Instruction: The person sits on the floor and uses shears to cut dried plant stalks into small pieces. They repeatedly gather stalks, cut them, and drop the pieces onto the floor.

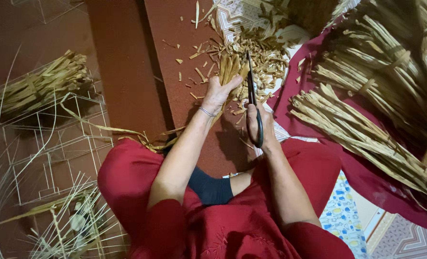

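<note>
Now left hand (219, 93) is gripping a small bunch of dried strips (230, 67), fingers clamped round its lower end, just left of the scissors (253, 96). Right hand (260, 125) is closing on the scissor handles, blades pointing up beside the bunch. Offcuts (266, 50) are piling above the scissors; big bundles (362, 129) are lying to their right on red cloth (300, 100). Strips are looking light, dry, brittle, probably best pinched low, near the cut.

A home craft workplace is suggested: work is done on the floor (127, 57), among bundled dried leaf strips (367, 134), cut scraps (261, 52) and wire frames (55, 144).
</note>
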